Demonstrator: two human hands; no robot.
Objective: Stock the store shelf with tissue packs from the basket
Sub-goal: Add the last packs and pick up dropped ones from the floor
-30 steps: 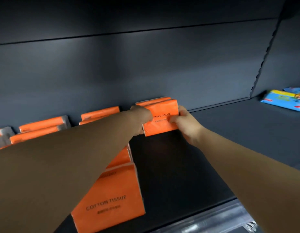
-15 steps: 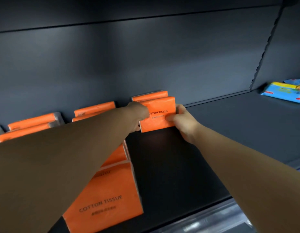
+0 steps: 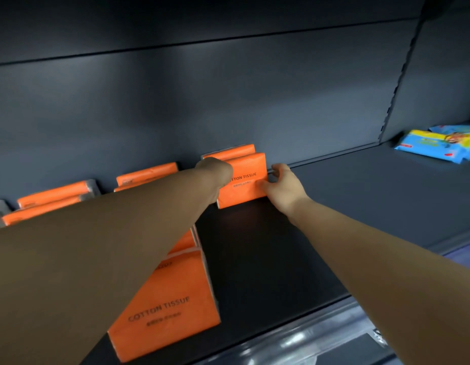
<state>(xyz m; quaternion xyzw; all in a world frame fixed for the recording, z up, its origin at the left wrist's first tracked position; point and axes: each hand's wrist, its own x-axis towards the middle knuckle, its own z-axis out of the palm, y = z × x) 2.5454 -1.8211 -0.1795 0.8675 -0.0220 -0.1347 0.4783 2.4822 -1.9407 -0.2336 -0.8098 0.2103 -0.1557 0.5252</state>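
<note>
- Left hand [image 3: 215,172] and right hand [image 3: 282,184] clamped on opposite sides of orange tissue pack [image 3: 245,181];
- pack upright on dark shelf [image 3: 360,206], near the back panel.

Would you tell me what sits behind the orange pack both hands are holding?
Another orange pack stands directly behind the held pack, against the back panel. Only its top edge shows; the rest is covered.

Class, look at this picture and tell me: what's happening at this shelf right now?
A person is stocking a dark shelf. Both hands, left hand and right hand, hold an upright orange tissue pack against another pack at the back wall. More orange packs stand in rows to the left, one near the front edge. Blue packs lie far right.
</note>
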